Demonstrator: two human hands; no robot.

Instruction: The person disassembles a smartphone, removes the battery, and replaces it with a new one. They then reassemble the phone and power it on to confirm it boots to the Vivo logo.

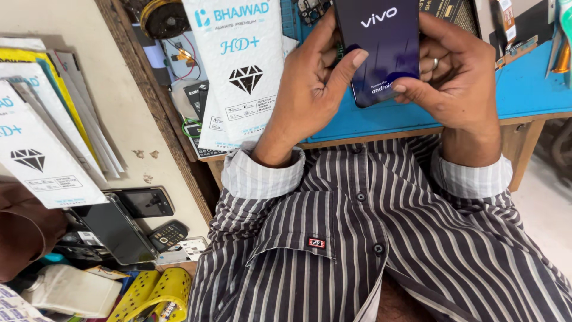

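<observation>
Both hands gripped one dark smartphone (pixel 381 48) above the blue mat (pixel 524 83) — left hand (pixel 313 83) and right hand (pixel 456 80) clasped its edges, thumbs on the lit screen. Best kept level — pressure light.

Blue-topped wooden workbench (pixel 524 89) carries a white packet (pixel 241 71) and pliers (pixel 560 42).

I see a lit dark-blue phone screen (pixel 381 48) held over the blue bench's front edge. A white rectangular packet (pixel 241 65) with a black diamond mark lies at the bench's left corner. Similar white packets (pixel 36 149) are stacked far left.
</observation>
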